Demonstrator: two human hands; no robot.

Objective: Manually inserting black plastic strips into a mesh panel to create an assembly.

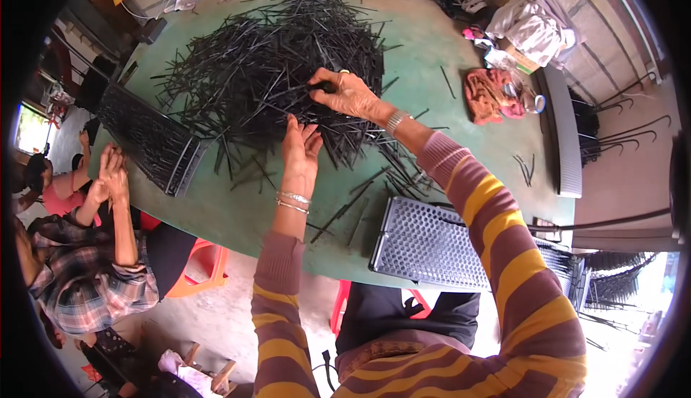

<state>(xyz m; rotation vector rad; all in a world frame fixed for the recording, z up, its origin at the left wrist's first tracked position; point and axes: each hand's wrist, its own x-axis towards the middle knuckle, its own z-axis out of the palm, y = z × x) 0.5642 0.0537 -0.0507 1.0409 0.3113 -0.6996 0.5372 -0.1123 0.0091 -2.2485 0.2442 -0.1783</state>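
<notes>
Now our left hand (301,152) is open beside thin black sticks (277,49); whether our curled right hand (348,96) grips, we can't tell.

The person (410,362) wears a mauve-and-yellow striped knit top (536,283), ribbed mauve cuffs (281,261) and black trousers (371,322). Left hand (301,150): two silvery bracelets (292,206) at wrist. Right hand (350,96): metallic wristband (396,120), gold-coloured ring (345,72).

Thin, straight black sticks (288,56) are lying in a loose, tangled heap on the green tabletop (425,45), pointing every way and crossing one another; looser ones are spreading out around its edges, and a few stray pieces (448,82) are resting flat, well apart.
</notes>
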